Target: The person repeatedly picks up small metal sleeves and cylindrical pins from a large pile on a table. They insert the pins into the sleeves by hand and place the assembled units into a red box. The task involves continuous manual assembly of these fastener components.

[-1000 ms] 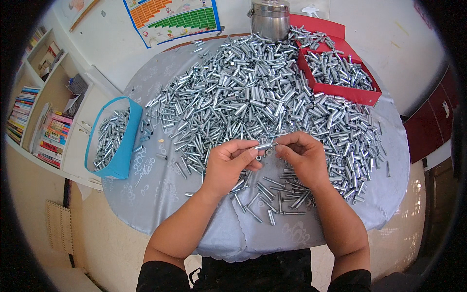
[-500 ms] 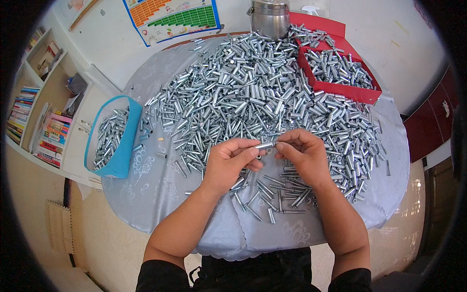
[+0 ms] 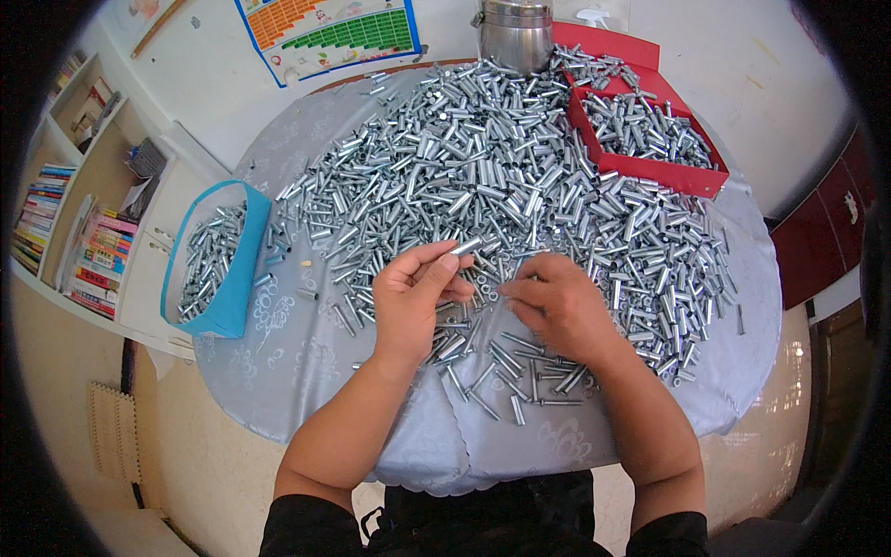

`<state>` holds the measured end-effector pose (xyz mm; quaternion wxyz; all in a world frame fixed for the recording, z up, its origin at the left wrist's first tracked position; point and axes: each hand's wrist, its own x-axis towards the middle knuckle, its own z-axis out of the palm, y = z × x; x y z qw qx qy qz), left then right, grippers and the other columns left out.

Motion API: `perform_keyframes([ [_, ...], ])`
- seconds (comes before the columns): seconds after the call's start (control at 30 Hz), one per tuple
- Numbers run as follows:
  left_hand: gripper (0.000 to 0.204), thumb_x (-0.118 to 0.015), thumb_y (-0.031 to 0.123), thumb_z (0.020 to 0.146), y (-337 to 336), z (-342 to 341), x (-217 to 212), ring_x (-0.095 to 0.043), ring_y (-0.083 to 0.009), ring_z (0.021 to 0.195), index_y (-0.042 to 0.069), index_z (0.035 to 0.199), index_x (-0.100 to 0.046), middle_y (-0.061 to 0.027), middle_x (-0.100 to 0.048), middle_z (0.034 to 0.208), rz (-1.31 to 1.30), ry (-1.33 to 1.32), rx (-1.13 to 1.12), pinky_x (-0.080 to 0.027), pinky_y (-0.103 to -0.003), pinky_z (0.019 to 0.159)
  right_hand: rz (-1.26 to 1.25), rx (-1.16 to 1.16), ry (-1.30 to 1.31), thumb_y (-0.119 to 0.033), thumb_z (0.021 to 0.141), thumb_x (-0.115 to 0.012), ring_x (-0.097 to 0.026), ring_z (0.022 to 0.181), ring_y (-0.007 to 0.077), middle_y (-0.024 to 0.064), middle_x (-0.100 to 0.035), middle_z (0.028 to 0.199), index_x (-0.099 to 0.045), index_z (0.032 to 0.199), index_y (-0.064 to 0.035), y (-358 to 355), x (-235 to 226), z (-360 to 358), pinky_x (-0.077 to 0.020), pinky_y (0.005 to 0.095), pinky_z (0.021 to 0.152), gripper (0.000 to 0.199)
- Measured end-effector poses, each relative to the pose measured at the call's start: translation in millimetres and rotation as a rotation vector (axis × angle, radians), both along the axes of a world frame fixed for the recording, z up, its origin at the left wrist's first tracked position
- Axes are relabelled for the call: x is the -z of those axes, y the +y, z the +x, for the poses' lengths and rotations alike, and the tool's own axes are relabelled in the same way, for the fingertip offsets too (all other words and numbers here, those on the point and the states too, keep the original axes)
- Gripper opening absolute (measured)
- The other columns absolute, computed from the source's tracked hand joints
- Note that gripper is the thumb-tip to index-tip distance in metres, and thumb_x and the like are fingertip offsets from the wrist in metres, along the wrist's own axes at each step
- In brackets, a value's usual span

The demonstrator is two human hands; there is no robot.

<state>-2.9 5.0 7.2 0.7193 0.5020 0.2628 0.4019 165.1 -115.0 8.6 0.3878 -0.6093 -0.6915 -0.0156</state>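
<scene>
Silver-grey patterned cloth covers the round surface (image 3: 306, 371), and a broad heap of short shiny metal tubes (image 3: 483, 176) fills most of it beyond the fingers, reaching almost to the far rim. The left hand (image 3: 413, 302) pinches one short silver metal tube (image 3: 467, 246) between thumb and forefinger, its fingers closed narrowly on it, the tube raised just above the heap's near edge. The right hand (image 3: 557, 306) lies just beside it, fingers curled down among loose thin metal pins (image 3: 520, 371); whether it grips anything cannot be told. Nearer than the fingers a strip of bare cloth runs to the surface's scalloped near rim, the only open room. Left of the fingers, at the surface's edge, stands a blue rectangular bin (image 3: 232, 278) with tubes inside; far to the right a red open tray (image 3: 650, 167) holds more, and a steel pot (image 3: 515, 32) stands at the far rim. Compared with a second ago, the hands have parted: then both met on the tube, whereas now the right has dropped to the pins and the left alone holds the tube.
</scene>
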Motion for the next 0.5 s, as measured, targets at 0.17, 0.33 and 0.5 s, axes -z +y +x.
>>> perform_keyframes([
  [0.17, 0.021, -0.059, 0.005, 0.091, -1, 0, 0, -0.066, -0.0146, 0.068, -0.003, 0.109, -0.063, -0.0147, -0.069, 0.094, 0.024, -0.005, 0.006, -0.056, -0.027, 0.062, -0.157, 0.057, -0.171, -0.014, 0.076, -0.066, -0.057, 0.083, 0.0249, 0.0058, -0.057, 0.086, -0.072, 0.088, -0.0113, 3, 0, -11, -0.0485, 0.0367, 0.075, 0.014],
  [0.33, 0.020, -0.060, 0.005, 0.090, -4, 0, -3, -0.065, -0.0150, 0.068, -0.003, 0.108, -0.063, -0.0152, -0.069, 0.094, 0.046, 0.021, 0.032, -0.056, -0.027, 0.061, -0.216, 0.029, -0.162, -0.015, 0.075, -0.067, -0.057, 0.086, 0.0256, 0.0066, -0.057, 0.087, -0.071, 0.087, -0.0100, -1, -2, -6, -0.0482, 0.0374, 0.076, 0.013],
  [0.5, 0.021, -0.060, 0.004, 0.090, -5, 1, 1, -0.065, -0.0146, 0.069, -0.003, 0.109, -0.063, -0.0145, -0.070, 0.094, 0.047, 0.043, 0.084, -0.056, -0.027, 0.062, -0.272, 0.048, -0.113, -0.016, 0.074, -0.069, -0.058, 0.088, 0.0279, 0.0075, -0.058, 0.089, -0.068, 0.089, -0.0079, -8, 0, -3, -0.0479, 0.0397, 0.079, 0.017],
])
